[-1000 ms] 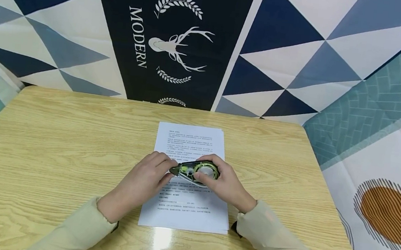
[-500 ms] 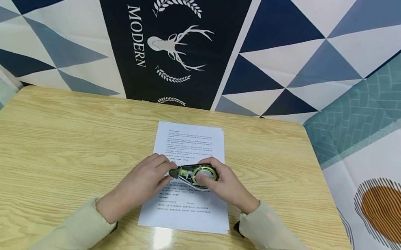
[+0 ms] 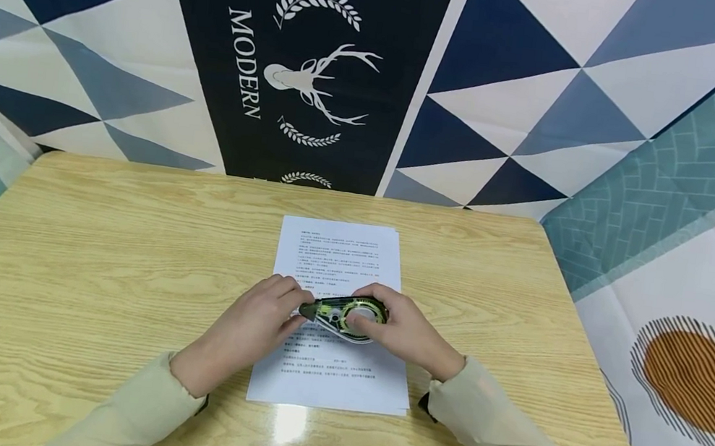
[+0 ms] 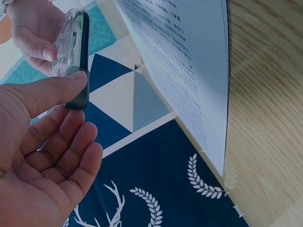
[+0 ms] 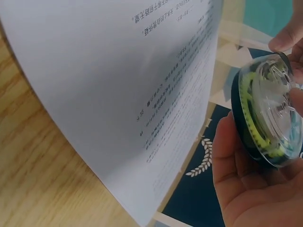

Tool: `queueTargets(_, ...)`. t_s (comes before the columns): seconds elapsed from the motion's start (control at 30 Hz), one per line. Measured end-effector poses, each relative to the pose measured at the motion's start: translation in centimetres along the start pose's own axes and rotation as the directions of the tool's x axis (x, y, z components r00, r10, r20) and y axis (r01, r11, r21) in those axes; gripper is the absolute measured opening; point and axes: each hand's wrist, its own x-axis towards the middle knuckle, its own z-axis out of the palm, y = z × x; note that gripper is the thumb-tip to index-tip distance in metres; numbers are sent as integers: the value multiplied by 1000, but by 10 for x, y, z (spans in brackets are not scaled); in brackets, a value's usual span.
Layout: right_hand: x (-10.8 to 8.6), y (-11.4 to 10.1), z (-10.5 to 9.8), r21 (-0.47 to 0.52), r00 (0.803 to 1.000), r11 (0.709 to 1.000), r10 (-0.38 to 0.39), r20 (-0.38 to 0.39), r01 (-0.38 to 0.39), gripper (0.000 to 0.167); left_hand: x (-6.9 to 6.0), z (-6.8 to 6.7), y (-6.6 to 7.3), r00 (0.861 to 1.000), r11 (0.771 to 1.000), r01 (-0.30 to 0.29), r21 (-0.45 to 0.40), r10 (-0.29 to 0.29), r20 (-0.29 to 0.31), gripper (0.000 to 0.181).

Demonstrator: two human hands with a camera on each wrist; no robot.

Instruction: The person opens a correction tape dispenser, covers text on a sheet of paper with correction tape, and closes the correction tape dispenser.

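A correction tape (image 3: pixel 341 316) with a clear case, green gear and dark cap is held above the printed sheets, its tip toward the left. My right hand (image 3: pixel 411 330) grips its rounded body, thumb on the clear side. At the other end my left hand (image 3: pixel 254 332) pinches the dark cap (image 4: pixel 78 90) between thumb and index finger; the remaining fingers curl loosely below. In the right wrist view the correction tape (image 5: pixel 265 113) shows its green wheel, with fingers behind it. Below both hands lie the printed sheets (image 3: pixel 327 390), slightly misaligned at the right edge.
A light wood table (image 3: pixel 133 243) carries the sheets. Behind it hangs a patterned cloth (image 3: pixel 503 86) with triangles and a deer head. White and teal cloth (image 3: pixel 691 287) borders the right side.
The correction tape and right hand have dipped slightly toward the person. Both hands keep their hold, and the sheets stay in place.
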Motion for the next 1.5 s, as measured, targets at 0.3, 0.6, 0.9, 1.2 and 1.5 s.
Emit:
queueTargets(0.3, -1, 0, -1, -54, 1000, 999, -7, 19, 8, 34, 2, -1, -1, 999, 999, 24, -26, -23, 27, 24)
queueTargets(0.6, -4, 2, -6, 20, 997, 997, 70, -34, -70, 31, 4, -1, -6, 993, 991, 120, -55, -119, 20, 25)
queueTargets(0.9, -6, 16, -19, -7, 984, 995, 101, -148, -103, 34, 5, 5, -13, 976, 977, 213, -9, -212, 57, 12)
queueTargets(1.2, -6, 37, -37, 20, 946, 976, 217, -240, -219, 44, 10, 14, -22, 948, 961, 274, 22, -274, 164, 11)
queueTargets(1.5, -7, 53, -52, 121, 896, 944, 329, -299, -307, 48, 15, 21, -26, 931, 958, 280, 64, -287, 226, 11)
